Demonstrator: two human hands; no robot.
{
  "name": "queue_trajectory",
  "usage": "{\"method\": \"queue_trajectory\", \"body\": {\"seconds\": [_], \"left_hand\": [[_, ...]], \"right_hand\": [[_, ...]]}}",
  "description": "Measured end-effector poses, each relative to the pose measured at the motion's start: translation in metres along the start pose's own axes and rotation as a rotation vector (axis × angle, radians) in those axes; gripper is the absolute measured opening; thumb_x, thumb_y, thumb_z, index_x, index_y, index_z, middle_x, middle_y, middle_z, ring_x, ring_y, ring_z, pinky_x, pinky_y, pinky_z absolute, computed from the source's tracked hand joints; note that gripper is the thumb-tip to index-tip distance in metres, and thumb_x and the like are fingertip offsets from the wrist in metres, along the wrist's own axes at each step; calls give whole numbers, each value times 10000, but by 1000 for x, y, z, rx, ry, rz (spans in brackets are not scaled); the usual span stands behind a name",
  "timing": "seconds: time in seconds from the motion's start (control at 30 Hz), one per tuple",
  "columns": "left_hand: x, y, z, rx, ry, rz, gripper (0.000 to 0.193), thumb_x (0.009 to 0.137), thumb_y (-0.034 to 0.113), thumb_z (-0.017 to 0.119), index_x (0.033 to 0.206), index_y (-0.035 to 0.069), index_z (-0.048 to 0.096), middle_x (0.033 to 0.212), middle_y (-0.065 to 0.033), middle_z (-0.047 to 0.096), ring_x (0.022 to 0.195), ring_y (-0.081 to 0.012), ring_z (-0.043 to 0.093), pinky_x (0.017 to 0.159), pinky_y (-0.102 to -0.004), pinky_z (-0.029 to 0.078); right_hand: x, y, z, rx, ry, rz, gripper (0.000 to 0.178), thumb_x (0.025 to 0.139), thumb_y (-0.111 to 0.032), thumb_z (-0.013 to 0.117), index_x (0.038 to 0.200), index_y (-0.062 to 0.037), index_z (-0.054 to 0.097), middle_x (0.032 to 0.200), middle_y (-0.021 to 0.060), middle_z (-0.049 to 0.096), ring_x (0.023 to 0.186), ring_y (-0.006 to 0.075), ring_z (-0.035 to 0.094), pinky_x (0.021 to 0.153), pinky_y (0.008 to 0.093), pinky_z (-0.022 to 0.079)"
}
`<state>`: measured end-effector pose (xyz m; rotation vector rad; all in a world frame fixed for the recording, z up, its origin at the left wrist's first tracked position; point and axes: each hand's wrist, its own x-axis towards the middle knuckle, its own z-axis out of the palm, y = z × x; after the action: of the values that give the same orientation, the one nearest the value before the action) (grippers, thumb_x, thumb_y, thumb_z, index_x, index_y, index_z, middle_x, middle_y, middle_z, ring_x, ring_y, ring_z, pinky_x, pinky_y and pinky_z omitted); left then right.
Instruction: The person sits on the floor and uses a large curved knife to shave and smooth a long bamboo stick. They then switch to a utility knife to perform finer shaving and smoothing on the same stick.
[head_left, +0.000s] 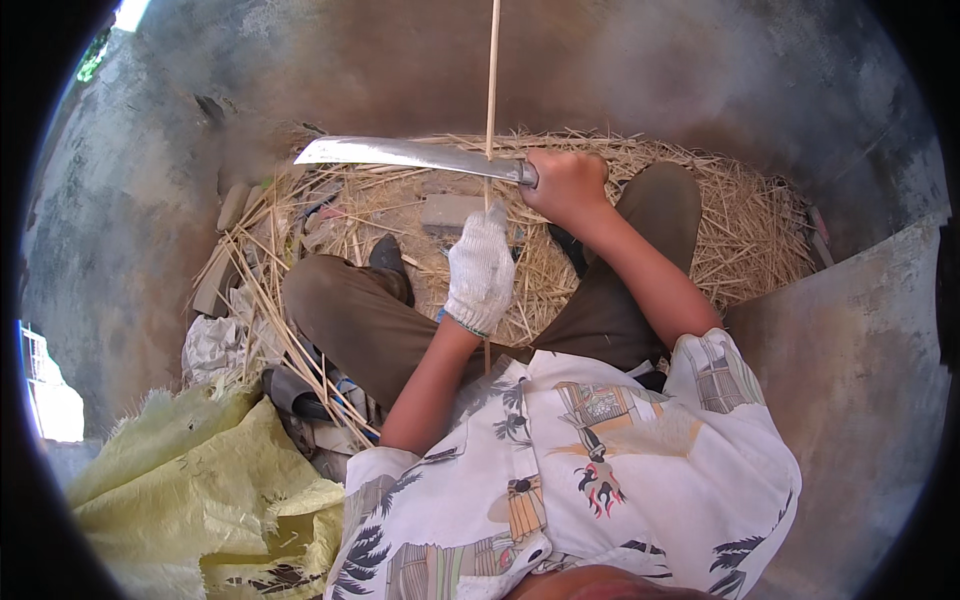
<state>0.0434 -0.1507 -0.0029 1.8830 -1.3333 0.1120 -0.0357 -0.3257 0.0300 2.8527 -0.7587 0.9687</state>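
My left hand point(481, 262), in a white knitted glove, is closed round a long thin bamboo strip point(493, 80). The strip runs away from me past the top of the view, and its near end comes down toward my lap. My bare right hand point(567, 187) grips the handle of a machete point(410, 153). Its long, slightly curved blade points left and crosses the strip just beyond the glove. Whether the edge touches the strip or bites into it I cannot tell.
Straw-like shavings point(745, 240) cover the ground around my bent legs. A flat block point(450, 213) lies between my feet. Several long strips point(290, 315) lean at my left, near a yellow-green woven sack point(200, 480). A brown-grey wall point(640, 70) rises close ahead.
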Motion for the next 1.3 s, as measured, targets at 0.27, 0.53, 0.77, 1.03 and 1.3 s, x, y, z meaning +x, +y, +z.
{"method": "queue_trajectory", "body": {"seconds": [0.27,0.53,0.77,1.03,1.3], "left_hand": [[-35,15,-20,-104,-75,129,295,974,127,589,1247,18,605,844,-117,584,657,-228,593,563,-368,484],[-30,76,-114,-919,-78,-864,562,1025,200,585,1531,46,396,647,31,462,470,-55,409,414,-224,335],[-46,47,-226,-1314,-115,121,694,986,706,446,1081,74,717,831,-96,645,696,-242,632,629,-389,539],[-23,62,-287,-1060,24,676,682,958,722,490,1108,65,594,577,-44,556,510,-179,551,486,-332,438],[48,84,-234,170,817,-42,602,1021,586,515,1017,4,667,607,-40,599,436,-122,528,394,-300,476]], "right_hand": [[-5,3,-6,76,33,11,157,688,-223,748,793,-136,670,675,72,679,606,298,683,561,432,522],[12,-36,-31,239,146,-112,189,686,-209,759,841,-127,689,671,81,684,629,305,691,567,423,519],[66,-125,-76,441,220,-135,189,697,-290,755,753,-123,689,618,102,669,589,321,700,520,466,489],[19,-188,-98,738,-104,-34,187,766,-269,720,800,-85,721,676,152,684,689,379,711,629,483,551],[-21,-148,-57,968,-385,312,244,834,-275,716,786,-37,694,703,173,678,712,396,682,666,474,538]]}}
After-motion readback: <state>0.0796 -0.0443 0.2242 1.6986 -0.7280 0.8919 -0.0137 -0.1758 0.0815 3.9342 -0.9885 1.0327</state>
